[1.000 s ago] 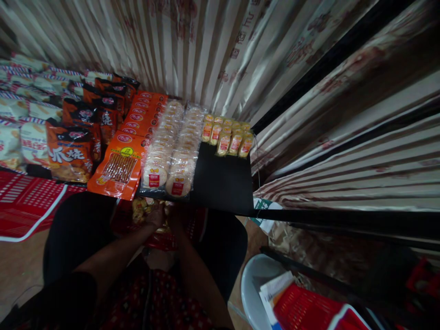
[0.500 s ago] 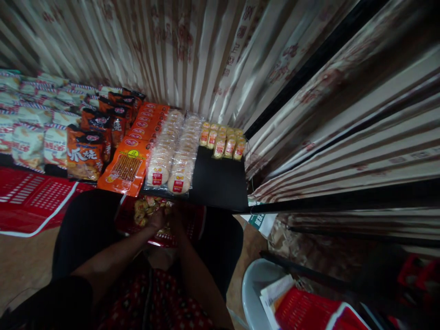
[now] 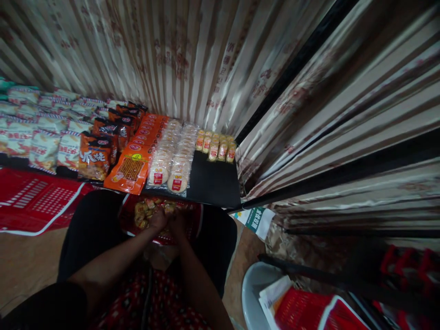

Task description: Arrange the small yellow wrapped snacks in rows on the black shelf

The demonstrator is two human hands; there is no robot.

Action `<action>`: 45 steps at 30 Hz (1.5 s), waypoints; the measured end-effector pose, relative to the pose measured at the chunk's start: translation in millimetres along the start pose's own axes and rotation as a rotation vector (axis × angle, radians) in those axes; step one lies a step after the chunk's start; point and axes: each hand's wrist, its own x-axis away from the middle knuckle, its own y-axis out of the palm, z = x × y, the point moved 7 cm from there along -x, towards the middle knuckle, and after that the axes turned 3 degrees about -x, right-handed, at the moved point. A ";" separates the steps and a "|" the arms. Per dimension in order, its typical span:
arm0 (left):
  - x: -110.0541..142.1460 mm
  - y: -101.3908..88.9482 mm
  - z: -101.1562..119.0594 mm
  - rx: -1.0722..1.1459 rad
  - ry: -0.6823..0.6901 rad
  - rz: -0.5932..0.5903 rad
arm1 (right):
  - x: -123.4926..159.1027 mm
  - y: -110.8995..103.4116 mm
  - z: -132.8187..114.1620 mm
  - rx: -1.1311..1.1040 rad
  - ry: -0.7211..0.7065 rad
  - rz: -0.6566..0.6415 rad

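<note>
My left hand (image 3: 158, 220) and my right hand (image 3: 178, 221) are side by side inside a red basket (image 3: 194, 220) on my lap. The basket holds several small yellow snack packets (image 3: 141, 213). Both hands are curled down into the packets, and the dim light hides their fingertips and whatever they grip. Just beyond the basket is a black shelf (image 3: 213, 185). At its back stands a row of the same small yellow packets (image 3: 216, 146).
On the shelf lie rice cracker packs (image 3: 171, 156), orange snack bags (image 3: 131, 167), dark orange bags (image 3: 95, 156) and pale bags (image 3: 43, 144). A flat red basket (image 3: 30, 201) lies at left. A striped curtain (image 3: 309, 105) hangs behind and to the right. A white stool (image 3: 252, 298) with another red basket (image 3: 302, 309) stands at lower right.
The view has tilted down and pulled back, so the shelf looks smaller and the lap basket shows more. Both hands stay together in the basket among the packets.
</note>
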 end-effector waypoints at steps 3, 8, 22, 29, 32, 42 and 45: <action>6.9 -4.0 3.6 0.025 -0.001 0.008 | 5.0 -4.3 -2.2 0.001 0.002 0.012; 17.3 -10.7 9.7 0.072 0.013 0.030 | 13.0 -11.3 -7.4 0.041 -0.090 0.059; 40.3 -16.4 23.0 0.217 0.114 0.064 | 30.2 -27.1 5.6 -0.052 -0.113 0.255; 45.9 -18.6 31.1 0.301 0.133 0.071 | 39.5 -46.0 -3.2 -0.178 -0.136 0.300; 49.7 -22.2 34.9 0.351 0.148 0.089 | 43.9 -52.7 -5.2 -0.254 -0.162 0.321; 56.1 -20.6 45.6 0.408 0.221 0.115 | 58.7 -69.6 -7.0 -0.398 -0.104 0.318; 60.2 -23.7 52.4 0.425 0.253 0.123 | 64.2 -77.2 -9.7 -0.384 -0.120 0.332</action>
